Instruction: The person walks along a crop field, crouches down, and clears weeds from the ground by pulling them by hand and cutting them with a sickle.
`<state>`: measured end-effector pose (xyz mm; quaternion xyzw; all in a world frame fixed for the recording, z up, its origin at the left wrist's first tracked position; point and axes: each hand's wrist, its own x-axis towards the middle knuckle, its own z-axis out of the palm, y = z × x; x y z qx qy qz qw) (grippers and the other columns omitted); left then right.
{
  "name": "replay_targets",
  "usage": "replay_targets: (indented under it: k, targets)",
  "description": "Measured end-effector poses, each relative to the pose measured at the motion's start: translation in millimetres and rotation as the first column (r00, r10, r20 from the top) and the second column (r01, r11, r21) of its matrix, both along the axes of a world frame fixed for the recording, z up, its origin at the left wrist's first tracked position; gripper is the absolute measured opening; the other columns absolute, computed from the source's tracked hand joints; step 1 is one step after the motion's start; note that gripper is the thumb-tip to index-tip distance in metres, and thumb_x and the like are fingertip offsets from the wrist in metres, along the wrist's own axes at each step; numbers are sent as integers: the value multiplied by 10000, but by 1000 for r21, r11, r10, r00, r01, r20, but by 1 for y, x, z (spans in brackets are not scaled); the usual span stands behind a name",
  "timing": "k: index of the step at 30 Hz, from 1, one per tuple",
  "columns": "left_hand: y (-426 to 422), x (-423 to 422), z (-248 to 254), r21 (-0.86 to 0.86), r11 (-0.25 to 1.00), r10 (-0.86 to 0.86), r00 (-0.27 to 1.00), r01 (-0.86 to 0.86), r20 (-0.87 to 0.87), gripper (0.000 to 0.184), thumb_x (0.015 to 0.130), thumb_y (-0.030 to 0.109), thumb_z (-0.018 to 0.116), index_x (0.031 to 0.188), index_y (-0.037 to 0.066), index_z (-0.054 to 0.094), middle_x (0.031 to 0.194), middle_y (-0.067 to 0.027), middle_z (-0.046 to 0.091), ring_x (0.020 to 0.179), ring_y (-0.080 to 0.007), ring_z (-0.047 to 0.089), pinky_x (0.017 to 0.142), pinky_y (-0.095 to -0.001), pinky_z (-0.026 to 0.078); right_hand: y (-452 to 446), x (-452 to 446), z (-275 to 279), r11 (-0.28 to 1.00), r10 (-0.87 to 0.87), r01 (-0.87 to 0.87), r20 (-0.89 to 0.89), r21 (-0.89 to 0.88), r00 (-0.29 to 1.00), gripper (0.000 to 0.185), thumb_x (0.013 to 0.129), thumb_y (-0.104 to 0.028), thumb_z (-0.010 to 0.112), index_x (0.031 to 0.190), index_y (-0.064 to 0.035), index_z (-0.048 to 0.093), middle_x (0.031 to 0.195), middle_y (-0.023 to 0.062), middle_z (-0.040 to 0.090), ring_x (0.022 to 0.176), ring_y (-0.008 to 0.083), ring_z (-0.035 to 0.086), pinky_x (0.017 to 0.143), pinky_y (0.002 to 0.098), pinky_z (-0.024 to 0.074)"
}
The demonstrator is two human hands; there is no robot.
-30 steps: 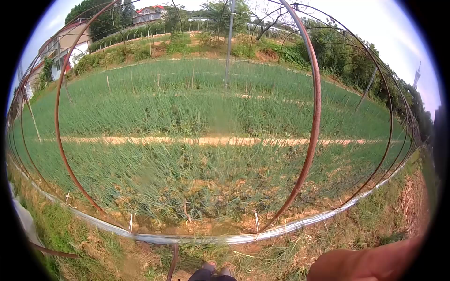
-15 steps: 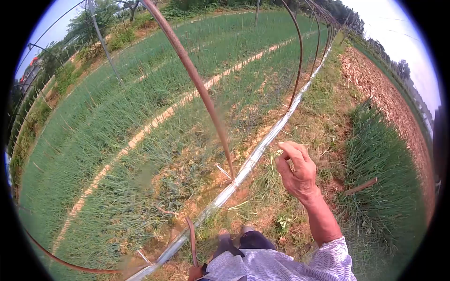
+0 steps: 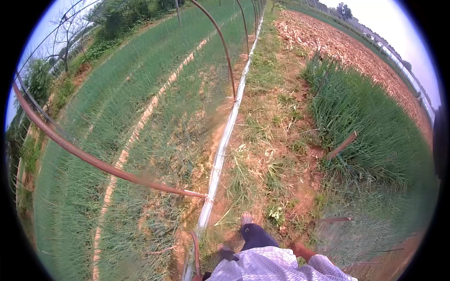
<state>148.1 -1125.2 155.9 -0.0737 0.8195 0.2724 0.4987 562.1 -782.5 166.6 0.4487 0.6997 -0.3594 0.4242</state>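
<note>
My right hand [image 3: 298,249] hangs low beside my right leg, just past the edge of my patterned shirt [image 3: 269,262]. It is small and blurred here, and its fingers do not show clearly. At the bottom edge, only a sliver of my left hand [image 3: 200,277] shows, around the lower end of a curved brown rod [image 3: 196,253]. The rod rises beside the long white plastic strip [image 3: 216,173]. Left of it, a rusty hoop pipe [image 3: 112,169] meets the strip, with a pale tie at its foot.
Rows of green onion-like plants [image 3: 154,126] grow under the hoops on the left. A weedy dirt path [image 3: 272,154] runs ahead. On the right are a dense green clump [image 3: 365,112], a short brown stake [image 3: 343,144] and a brown, litter-covered field [image 3: 342,47].
My right hand has dropped from in front of me to beside my leg. The view has swung right, and the near hoop now lies across the left side. My feet have shifted.
</note>
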Motion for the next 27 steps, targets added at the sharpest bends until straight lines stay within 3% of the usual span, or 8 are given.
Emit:
replay_targets:
  k: [2,9,10,11,14,18,24,27]
  targets:
    - [34,-13,-3,-9,999,-47,999,47,-9,381,742,385,711,775,9,661,619,-100,618,566,-202,626,493,-368,483,1,16,3,980,-194,196,51,-29,980,330,758,-396,583,819,-85,676,867,160,675,771,287,671,643,395,514]
    - [145,-43,-7,-26,965,-260,963,259,-63,386,740,393,714,790,12,671,636,-101,627,583,-202,631,506,-375,485,75,5,-54,960,81,45,-427,277,900,310,789,-343,574,917,-78,671,845,143,681,729,282,667,622,388,526]
    - [159,-48,-9,-29,956,-294,953,293,-79,387,740,394,714,793,13,673,638,-101,629,585,-202,632,507,-376,486,100,-25,3,919,-313,384,-425,91,849,287,800,-277,587,961,-47,653,850,133,670,696,248,660,632,351,536]
    - [173,-54,-14,-31,945,-328,940,326,-95,388,739,395,714,795,13,674,641,-101,630,587,-202,633,509,-376,486,128,-66,80,710,-656,703,-394,-36,643,275,812,-210,601,1004,-17,635,855,123,658,662,214,653,642,314,546]
    - [207,-74,-29,-57,903,-430,890,426,-153,390,739,398,715,801,15,679,648,-102,634,595,-202,635,515,-379,487,160,-64,56,300,-846,867,-532,-399,47,180,791,-89,609,936,16,621,781,87,630,642,175,641,585,300,544]
    - [247,-96,-51,-55,865,-500,849,498,-171,394,738,403,717,810,17,685,658,-103,640,605,-202,638,522,-383,489,180,-63,60,253,-847,915,-528,-315,52,108,797,-67,605,882,-2,619,720,68,612,624,167,625,532,299,518]
    - [299,-122,-60,331,885,-418,871,327,258,277,793,285,683,892,27,665,743,-92,648,612,-166,599,534,-354,465,172,-63,33,300,-917,938,-324,-172,234,147,784,-120,625,873,-4,643,667,55,620,560,140,566,489,285,450]
    - [355,-137,-53,172,879,-472,864,445,175,268,794,272,679,898,27,653,737,-89,640,605,-164,591,530,-350,460,196,-88,42,348,-918,927,-251,-139,307,176,774,-154,637,882,-17,649,656,51,620,565,140,569,488,298,439]
